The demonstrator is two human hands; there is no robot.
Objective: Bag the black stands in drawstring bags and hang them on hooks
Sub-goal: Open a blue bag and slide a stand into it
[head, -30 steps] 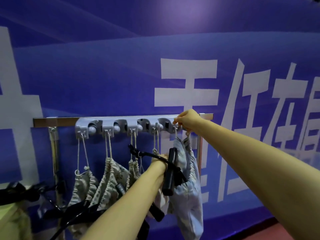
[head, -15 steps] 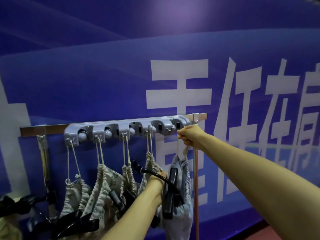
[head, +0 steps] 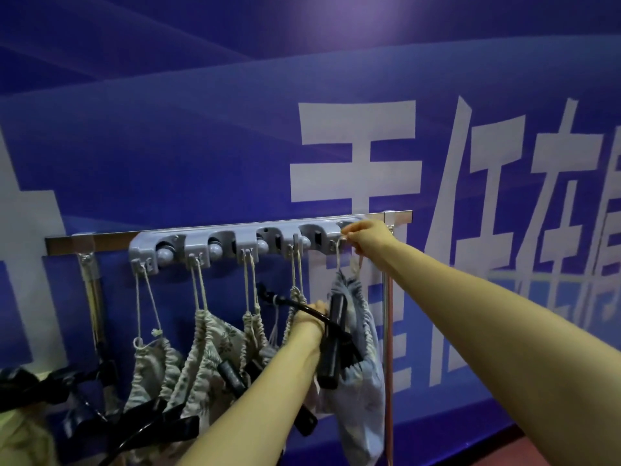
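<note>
Five hooks [head: 195, 258] line a grey hook rack [head: 235, 242] fixed to a metal rail [head: 100, 237] against a blue banner wall [head: 201, 146]. We see four patterned drawstring bags [head: 215, 348] packed close together under the left hooks. Bare wall opens right of the rack's end, past a thin upright pole [head: 388, 364]. The right hand [head: 366, 238] pinches a drawstring [head: 337, 260] at the last hook; we cannot tell whether the loop is on it. The left hand [head: 311, 316], fingers curled, grips the curved neck of a black stand [head: 332, 348], whose body sits partly inside a pale blue drawstring bag [head: 363, 398] hanging below that hook. Black stand parts poke from the other bags, some cut off by the bottom edge.
</note>
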